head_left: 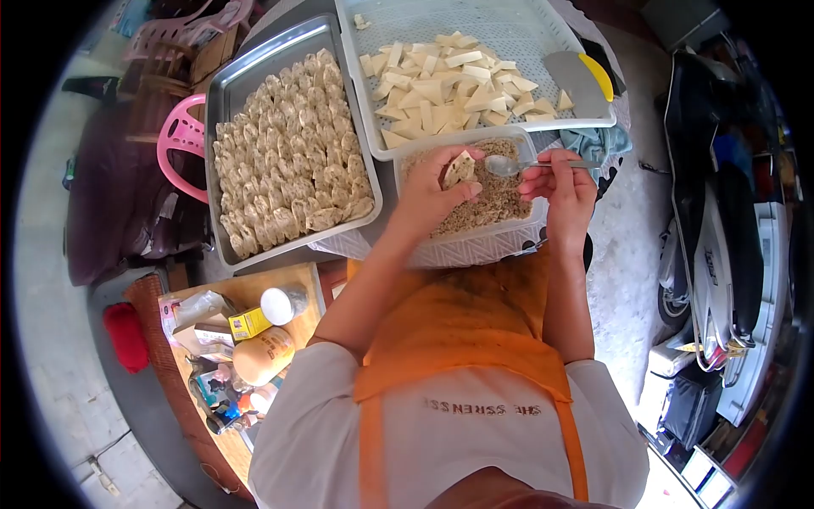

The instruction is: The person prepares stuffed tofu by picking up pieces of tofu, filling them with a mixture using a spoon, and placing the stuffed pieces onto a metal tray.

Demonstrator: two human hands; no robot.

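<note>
My left hand (428,193) holds a pale filled piece (459,170) between thumb and fingers, over a clear plastic tub (536,222) of brown crumbly filling (492,204). In my right hand (566,187) is a metal spoon (502,165), its bowl close to the piece. Behind the tub, a white perforated tray (373,127) holds many pale triangular pieces (449,85) and a grey scraper with a yellow edge (585,83). To the left, a metal tray (222,85) carries rows of filled pieces (288,153).
A wooden table (301,278) at lower left bears jars, boxes and bottles. A pink chair (182,148) stands left of the metal tray. A teal cloth (598,142) lies right of the tub. A scooter (716,254) is at the far right.
</note>
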